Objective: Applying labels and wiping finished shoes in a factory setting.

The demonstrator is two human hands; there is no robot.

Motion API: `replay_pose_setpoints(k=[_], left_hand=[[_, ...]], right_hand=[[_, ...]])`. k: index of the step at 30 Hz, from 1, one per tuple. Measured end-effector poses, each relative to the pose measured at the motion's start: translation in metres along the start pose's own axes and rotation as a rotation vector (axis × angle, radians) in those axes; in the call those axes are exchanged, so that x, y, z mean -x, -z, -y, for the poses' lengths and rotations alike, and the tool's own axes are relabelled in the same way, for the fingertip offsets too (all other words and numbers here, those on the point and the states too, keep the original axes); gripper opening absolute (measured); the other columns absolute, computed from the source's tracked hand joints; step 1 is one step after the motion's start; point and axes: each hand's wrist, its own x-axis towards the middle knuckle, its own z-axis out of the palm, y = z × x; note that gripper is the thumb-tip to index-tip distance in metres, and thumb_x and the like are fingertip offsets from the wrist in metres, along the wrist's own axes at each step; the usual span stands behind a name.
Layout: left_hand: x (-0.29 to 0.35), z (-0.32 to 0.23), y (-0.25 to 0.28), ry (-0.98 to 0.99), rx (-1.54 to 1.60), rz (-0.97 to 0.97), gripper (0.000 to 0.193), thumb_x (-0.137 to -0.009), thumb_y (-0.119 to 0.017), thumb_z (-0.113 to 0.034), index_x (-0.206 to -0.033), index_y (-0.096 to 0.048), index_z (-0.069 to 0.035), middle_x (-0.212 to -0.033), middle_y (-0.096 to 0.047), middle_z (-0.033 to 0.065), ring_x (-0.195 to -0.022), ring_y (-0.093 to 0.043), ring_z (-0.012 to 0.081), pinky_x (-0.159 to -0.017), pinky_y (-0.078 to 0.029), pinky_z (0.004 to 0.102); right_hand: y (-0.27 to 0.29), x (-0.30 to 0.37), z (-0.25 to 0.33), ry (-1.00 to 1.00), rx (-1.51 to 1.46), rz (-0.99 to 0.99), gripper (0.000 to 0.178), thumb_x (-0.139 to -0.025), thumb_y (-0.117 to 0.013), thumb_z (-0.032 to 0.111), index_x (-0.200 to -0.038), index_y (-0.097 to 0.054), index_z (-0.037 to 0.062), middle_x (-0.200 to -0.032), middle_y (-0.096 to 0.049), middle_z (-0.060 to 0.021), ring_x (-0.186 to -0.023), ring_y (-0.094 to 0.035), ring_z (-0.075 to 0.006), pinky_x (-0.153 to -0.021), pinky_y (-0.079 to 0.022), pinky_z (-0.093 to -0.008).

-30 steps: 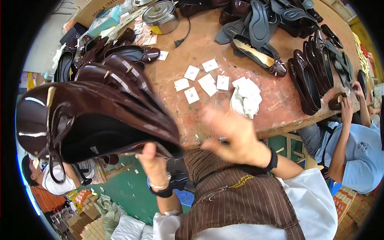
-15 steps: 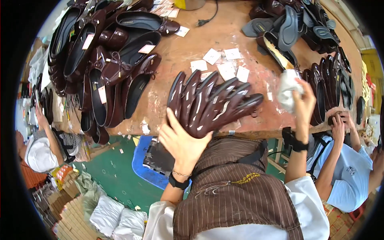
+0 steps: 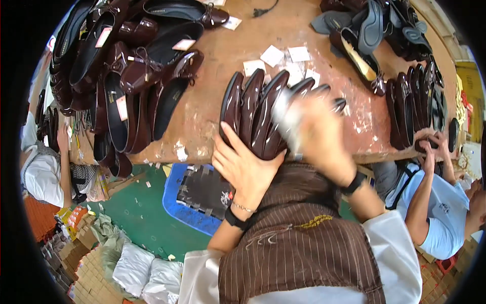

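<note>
Several glossy dark-burgundy shoes (image 3: pixel 249 109) stand side by side on their edges, fanned out at the table's near edge. My left hand (image 3: pixel 245 169) grips their near ends, thumb on one side and fingers on the other. Over the right part of this row, my right hand (image 3: pixel 324 137) presses a bunched white cloth (image 3: pixel 286 119) against the shoes. Motion blurs the right hand and the cloth, and they hide part of the shoes behind them.
Finished-looking burgundy shoes with tags (image 3: pixel 121 109) are heaped at the left. White cards (image 3: pixel 272 55) lie beyond the row. Grey insoles (image 3: pixel 371 33) and a shoe with a pale lining (image 3: pixel 358 58) lie far right. At the right, a co-worker's hands (image 3: pixel 430 142) work near another shoe row (image 3: pixel 405 109).
My right hand has swung left with the white cloth, from beside the shoes onto them. My left hand keeps its hold on the row.
</note>
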Motion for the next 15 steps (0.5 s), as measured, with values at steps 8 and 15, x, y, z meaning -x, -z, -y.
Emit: replay_pose_setpoints(k=[8, 15], left_hand=[[-0.003, 0.003, -0.003, -0.055, 0.012, -0.098, 0.138, -0.058, -0.088, -0.064, -0.157, -0.021, 0.006, -0.146, -0.038, 0.0340, -0.128, -0.043, 0.0468, -0.108, -0.031, 0.0559], [0.003, 0.003, -0.001, -0.010, 0.054, -0.032, 0.142, -0.053, -0.093, -0.058, -0.157, -0.021, 0.007, -0.148, -0.037, 0.0341, -0.127, -0.043, 0.0459, -0.110, -0.031, 0.0532]], right_hand=[[-0.027, 0.006, 0.041, 0.043, -0.108, 0.354, 0.025, -0.075, -0.067, 0.002, -0.100, -0.070, 0.0031, -0.098, -0.064, -0.0140, -0.094, -0.059, -0.0354, -0.083, -0.053, -0.0470], [-0.039, -0.049, -0.014, 0.113, 0.475, 0.207, 0.021, -0.076, -0.066, 0.000, -0.097, -0.065, -0.0007, -0.099, -0.062, -0.0216, -0.096, -0.058, -0.0386, -0.080, -0.054, -0.0443]])
